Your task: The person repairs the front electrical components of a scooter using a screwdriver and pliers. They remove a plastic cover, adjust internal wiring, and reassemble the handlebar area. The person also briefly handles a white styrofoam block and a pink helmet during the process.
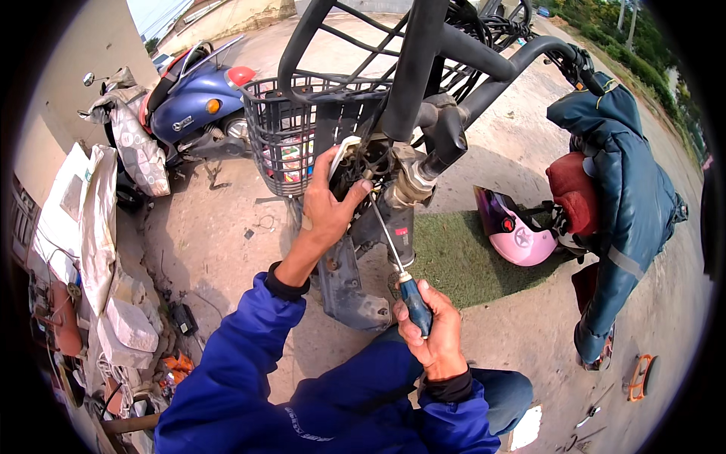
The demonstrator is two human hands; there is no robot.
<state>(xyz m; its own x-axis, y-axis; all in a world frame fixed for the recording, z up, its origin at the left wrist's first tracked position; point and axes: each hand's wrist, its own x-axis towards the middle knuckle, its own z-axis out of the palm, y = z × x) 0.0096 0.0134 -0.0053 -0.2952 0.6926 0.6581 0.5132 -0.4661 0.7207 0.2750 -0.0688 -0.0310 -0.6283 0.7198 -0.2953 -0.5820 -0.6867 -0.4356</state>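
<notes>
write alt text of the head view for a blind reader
Right hand grips a blue-handled screwdriver angled up toward the left hand at a vehicle's exposed front. Around: a black basket, pink helmet, parked blue scooter.

I'm at an open-air repair spot: on the concrete ground [200, 227] a partly stripped bike [412, 72] meets my screwdriver [414, 303], a blue scooter [189, 106] stands by a wall [87, 49] near the ground's far left corner, and trees [590, 13] line its far right edge. The left-edge clutter [125, 333], small and warped, seems scrap.
</notes>
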